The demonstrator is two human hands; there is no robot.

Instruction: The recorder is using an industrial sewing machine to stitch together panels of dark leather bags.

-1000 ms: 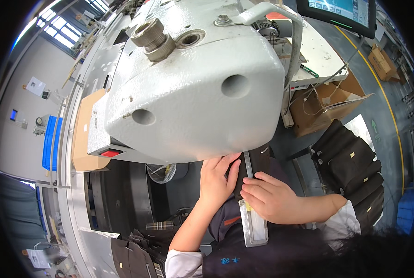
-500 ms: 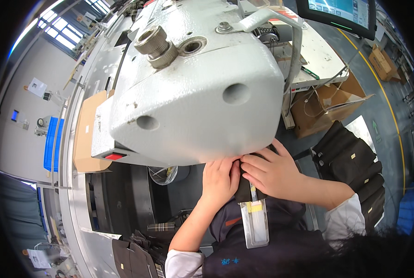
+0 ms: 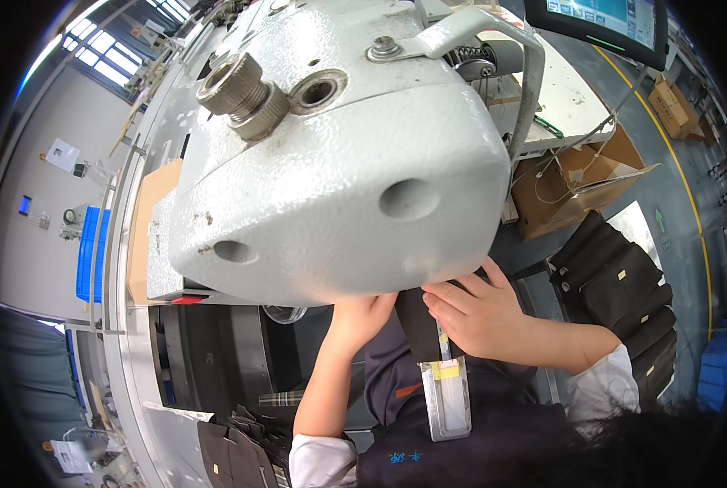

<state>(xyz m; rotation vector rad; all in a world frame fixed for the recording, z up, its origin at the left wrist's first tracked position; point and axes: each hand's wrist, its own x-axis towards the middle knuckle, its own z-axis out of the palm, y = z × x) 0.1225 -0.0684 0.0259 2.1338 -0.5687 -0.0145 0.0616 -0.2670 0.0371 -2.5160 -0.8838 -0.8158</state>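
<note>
A piece of dark cloth (image 3: 417,329) lies under the front of a big pale-grey sewing machine head (image 3: 339,211). On its right side my right hand (image 3: 479,319) is closed, fingers bent over the cloth and pressed together. My left hand (image 3: 359,319) is at the cloth's left, its fingers mostly hidden beneath the machine head, so its grip does not show. Below the cloth, against my dark apron, is a long clear-and-silver holder (image 3: 449,407) with yellow tape at its top. The needle area is out of sight.
Dark cloth pieces hang in a stack (image 3: 624,293) at the right, and more dark pieces (image 3: 237,451) lie lower left. An open cardboard box (image 3: 571,183) stands behind on the right, under a white table with a green cutter (image 3: 549,126). A screen (image 3: 603,23) is top right.
My left hand has moved left, away from the right one, and its fingers have gone under the machine head. The right hand stays on the cloth. The view has shifted slightly.
</note>
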